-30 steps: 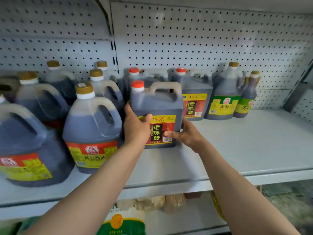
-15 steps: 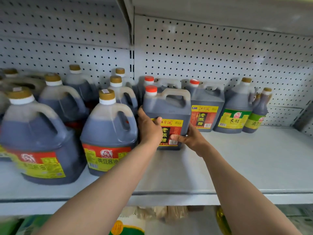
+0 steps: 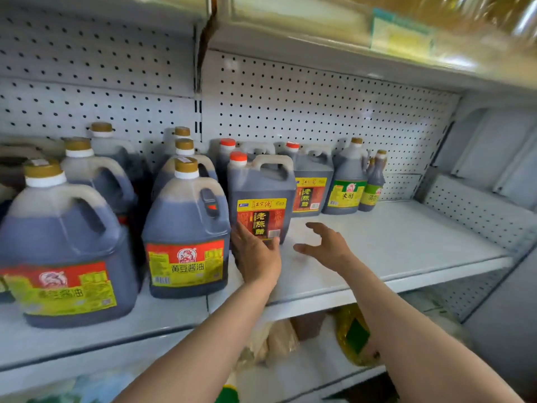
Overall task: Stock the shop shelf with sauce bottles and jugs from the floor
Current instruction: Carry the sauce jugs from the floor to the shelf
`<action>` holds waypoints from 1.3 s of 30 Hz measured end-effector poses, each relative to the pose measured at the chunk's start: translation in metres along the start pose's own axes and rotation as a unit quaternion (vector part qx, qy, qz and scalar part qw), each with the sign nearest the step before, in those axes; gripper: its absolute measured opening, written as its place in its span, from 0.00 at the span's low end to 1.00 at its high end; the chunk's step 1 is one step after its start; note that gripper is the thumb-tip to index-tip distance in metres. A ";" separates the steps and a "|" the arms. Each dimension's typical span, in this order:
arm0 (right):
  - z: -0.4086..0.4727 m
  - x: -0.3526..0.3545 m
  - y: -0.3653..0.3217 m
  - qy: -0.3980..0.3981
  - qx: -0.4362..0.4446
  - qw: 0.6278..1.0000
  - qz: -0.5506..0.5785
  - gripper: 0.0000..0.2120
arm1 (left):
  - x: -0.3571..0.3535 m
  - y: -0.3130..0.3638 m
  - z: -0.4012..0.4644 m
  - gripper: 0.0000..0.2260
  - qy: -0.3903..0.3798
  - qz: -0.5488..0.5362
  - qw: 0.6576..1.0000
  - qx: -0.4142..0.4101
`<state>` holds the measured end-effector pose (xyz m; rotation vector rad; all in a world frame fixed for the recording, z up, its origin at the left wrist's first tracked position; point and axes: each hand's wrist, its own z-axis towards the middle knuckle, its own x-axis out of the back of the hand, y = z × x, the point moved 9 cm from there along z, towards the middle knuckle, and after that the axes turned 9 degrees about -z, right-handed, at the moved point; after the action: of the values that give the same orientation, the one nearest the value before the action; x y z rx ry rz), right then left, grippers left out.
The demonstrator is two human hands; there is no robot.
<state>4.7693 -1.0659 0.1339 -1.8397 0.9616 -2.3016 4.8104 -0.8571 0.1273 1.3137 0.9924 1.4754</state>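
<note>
A white shop shelf carries a red-capped vinegar jug (upright, beside a soy sauce jug); the left hand rests flat-fingered against its label, the right hand spread, holding nothing.

The left hand is covering the lower corner of the vinegar jug. Far left of it, a soy jug is blurring. Packets below the hands are staying indistinct.

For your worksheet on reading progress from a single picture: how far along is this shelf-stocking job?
Done: many jugs stand on the shelf, including the front red-capped vinegar jug. In hand: the left hand touches that jug's base with straight fingers; the right hand hovers open, holding nothing. Left: the shelf's right side is bare; the floor stock is out of view.
</note>
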 end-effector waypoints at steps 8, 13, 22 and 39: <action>-0.149 0.040 0.025 0.068 -0.113 0.988 -0.082 0.38 | -0.007 -0.017 -0.066 0.39 -0.218 0.057 0.973 -0.043; -0.264 0.032 0.026 0.086 -0.197 0.970 -0.112 0.39 | 0.021 -0.027 -0.122 0.35 -0.321 0.046 0.940 -0.111; -0.511 -0.002 0.008 0.077 -0.371 0.918 -0.119 0.39 | 0.063 -0.062 -0.285 0.35 -0.509 0.091 0.837 -0.178; -0.974 0.022 -0.021 0.191 -0.557 0.805 -0.076 0.42 | 0.173 -0.046 -0.691 0.35 -0.687 0.090 0.661 -0.289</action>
<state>3.8986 -0.6334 0.0626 -1.6563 2.7753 -2.4070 4.1232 -0.6796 0.0514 1.5021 -0.5929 0.4187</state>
